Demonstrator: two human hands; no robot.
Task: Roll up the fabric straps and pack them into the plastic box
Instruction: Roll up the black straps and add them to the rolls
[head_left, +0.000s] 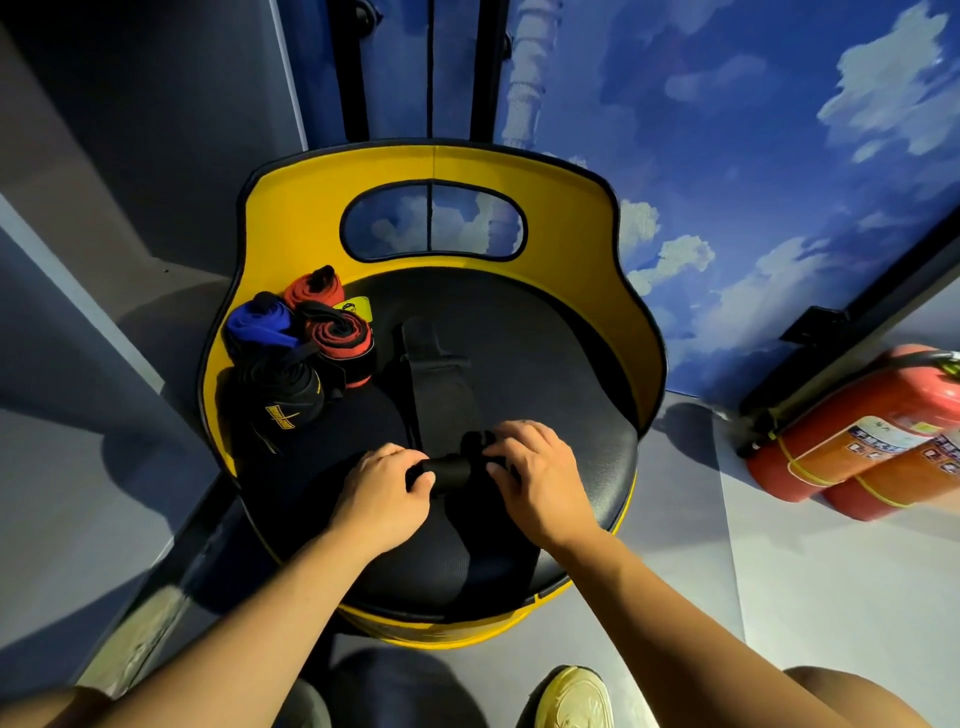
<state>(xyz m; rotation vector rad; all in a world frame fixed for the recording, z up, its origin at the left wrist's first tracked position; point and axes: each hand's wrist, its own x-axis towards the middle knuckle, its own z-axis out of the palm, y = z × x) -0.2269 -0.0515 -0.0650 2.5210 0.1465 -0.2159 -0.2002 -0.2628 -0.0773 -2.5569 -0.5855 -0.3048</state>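
Gripping black strap (451, 470), part-rolled, on black chair seat (545, 364): left hand (387, 491) and right hand (532, 475), one at each end. Rolled straps (306, 345) clustered at seat's left rear.

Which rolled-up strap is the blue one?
The blue roll, at the far-left edge of the chair seat; its neighbours are red or black.

On the chair seat (545, 364) we see the strap (441, 384) running from the centre toward six o'clock, its rolled end between our left hand (384, 488) and right hand (535, 478). The rolled straps (306, 343) sit clustered at ten o'clock. The fire extinguishers (862, 441) lie on the floor at three o'clock.
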